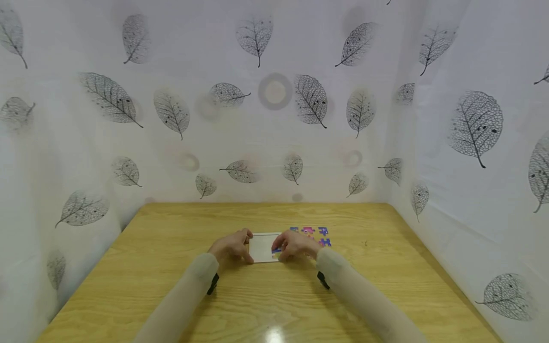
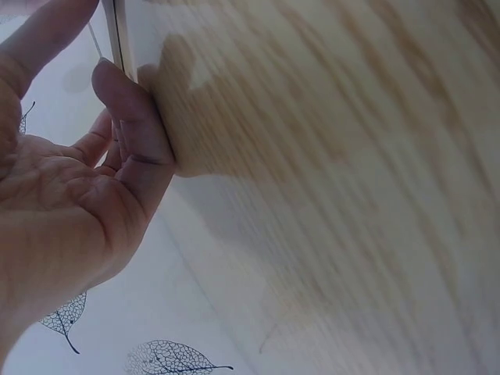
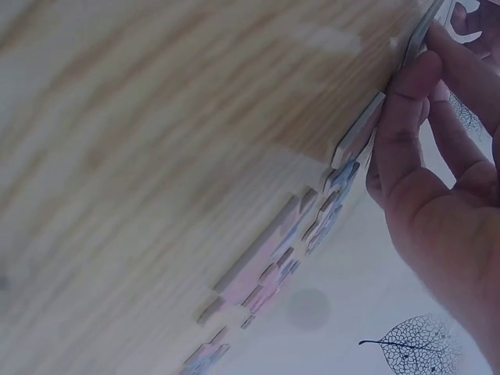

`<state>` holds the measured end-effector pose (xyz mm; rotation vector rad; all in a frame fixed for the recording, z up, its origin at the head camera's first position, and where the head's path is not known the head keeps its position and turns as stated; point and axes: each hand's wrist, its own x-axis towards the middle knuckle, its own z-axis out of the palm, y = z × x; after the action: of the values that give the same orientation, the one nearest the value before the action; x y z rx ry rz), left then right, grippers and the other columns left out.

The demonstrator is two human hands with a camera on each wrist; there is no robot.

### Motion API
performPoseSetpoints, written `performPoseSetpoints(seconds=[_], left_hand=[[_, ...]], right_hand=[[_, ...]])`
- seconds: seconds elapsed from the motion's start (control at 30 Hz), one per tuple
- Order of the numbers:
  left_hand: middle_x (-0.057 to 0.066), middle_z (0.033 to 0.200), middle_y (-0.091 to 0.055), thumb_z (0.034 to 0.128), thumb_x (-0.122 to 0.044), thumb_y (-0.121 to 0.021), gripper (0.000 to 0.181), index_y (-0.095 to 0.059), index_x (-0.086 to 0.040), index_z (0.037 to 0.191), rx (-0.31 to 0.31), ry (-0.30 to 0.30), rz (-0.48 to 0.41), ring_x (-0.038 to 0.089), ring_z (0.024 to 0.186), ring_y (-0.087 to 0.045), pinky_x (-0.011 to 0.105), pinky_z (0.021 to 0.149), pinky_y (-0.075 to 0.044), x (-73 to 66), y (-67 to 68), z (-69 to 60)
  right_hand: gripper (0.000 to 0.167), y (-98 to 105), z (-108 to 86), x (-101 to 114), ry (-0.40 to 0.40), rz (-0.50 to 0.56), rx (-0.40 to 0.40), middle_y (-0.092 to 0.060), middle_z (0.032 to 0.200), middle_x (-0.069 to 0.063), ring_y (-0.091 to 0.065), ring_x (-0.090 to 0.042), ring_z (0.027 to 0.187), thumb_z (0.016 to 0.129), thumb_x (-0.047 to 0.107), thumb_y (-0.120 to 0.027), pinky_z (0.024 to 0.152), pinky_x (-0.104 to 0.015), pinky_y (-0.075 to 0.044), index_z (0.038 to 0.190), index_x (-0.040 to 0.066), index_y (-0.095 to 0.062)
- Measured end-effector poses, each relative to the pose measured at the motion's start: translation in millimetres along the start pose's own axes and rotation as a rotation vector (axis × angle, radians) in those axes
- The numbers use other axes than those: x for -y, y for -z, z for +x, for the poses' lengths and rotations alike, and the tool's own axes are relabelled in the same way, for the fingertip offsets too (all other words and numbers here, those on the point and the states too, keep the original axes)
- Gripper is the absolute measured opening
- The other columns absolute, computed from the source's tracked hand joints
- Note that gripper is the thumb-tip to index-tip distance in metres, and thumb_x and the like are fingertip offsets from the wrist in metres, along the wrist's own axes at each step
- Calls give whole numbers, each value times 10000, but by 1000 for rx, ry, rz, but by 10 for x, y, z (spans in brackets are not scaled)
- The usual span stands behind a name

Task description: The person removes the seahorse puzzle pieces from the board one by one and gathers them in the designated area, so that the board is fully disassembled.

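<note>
A flat white puzzle tray [image 1: 262,247] lies on the table, with its thin rim visible. My left hand [image 1: 235,245] holds the tray's left side, thumb near the front corner and index finger near the back one. In the left wrist view, the fingers of the left hand [image 2: 82,180] lie at the tray's edge, low against the tabletop. My right hand [image 1: 298,244] is over the tray's right part and pinches a blue and yellow jigsaw piece [image 1: 276,253] at the front right corner. The right wrist view shows the right hand's [image 3: 437,133] bent fingers, which hide the piece.
Several loose jigsaw pieces [image 1: 308,230] in pink, blue and purple lie behind and right of my right hand, partly covered by it. They also show along the wooden table [image 3: 156,172] in the right wrist view. A leaf-patterned curtain [image 1: 274,143] surrounds the table's back and sides.
</note>
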<state>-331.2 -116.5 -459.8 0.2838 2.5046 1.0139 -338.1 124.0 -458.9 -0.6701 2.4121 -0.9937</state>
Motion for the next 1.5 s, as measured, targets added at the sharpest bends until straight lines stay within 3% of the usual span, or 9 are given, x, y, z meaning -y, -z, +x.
performPoseSetpoints(seconds=[0.2, 0.57, 0.8, 1.03, 1.23, 1.5], left_hand=[[185, 1365, -487, 685, -126, -884, 766, -453, -74, 1316, -9, 4, 8, 308, 1219, -481, 492, 1062, -373, 7, -9, -8], [166, 1343, -478, 690, -95, -876, 775, -438, -72, 1329, 2, 13, -25, 275, 1135, -486, 441, 976, -431, -45, 1, -48], [172, 1338, -481, 688, -96, -879, 767, -444, -71, 1320, -2, 19, -17, 288, 1158, -484, 462, 1013, -413, -52, 10, -32], [168, 1374, -481, 686, -131, -885, 771, -448, -85, 1320, -3, 25, 12, 308, 1224, -476, 487, 1050, -386, -33, 10, -28], [184, 1388, -465, 684, -105, -883, 779, -442, -77, 1325, 1, 23, -18, 319, 1251, -455, 484, 1067, -374, -21, -6, -29], [165, 1364, -470, 692, -91, -876, 769, -438, -67, 1323, 5, -13, -24, 319, 1268, -445, 491, 1082, -361, -3, -1, -44]], right_hand=[[314, -13, 2, 11, 19, -10, -2, -631, 943, -52, -562, -146, 770, 746, -36, -784, 636, -250, -485, 1030, 59, -687], [270, 8, -9, -16, 47, 30, 16, -587, 812, -71, -551, -138, 649, 794, -53, -743, 557, -272, -494, 1038, 35, -667], [189, 39, 5, -54, 40, 36, -11, -650, 892, -39, -536, -133, 750, 869, 20, -698, 604, -260, -432, 1036, 107, -705], [220, 85, -42, -119, 28, 167, 9, -673, 936, -55, -474, -128, 612, 924, 63, -644, 516, -275, -393, 1142, 75, -679], [273, 157, -119, -165, 27, 251, 26, -673, 955, -84, -477, -181, 586, 948, 49, -595, 541, -314, -433, 1217, 27, -636], [289, 264, -227, -272, 54, 266, -2, -690, 1010, -87, -614, -182, 732, 927, 61, -645, 668, -331, -543, 1209, 0, -649]])
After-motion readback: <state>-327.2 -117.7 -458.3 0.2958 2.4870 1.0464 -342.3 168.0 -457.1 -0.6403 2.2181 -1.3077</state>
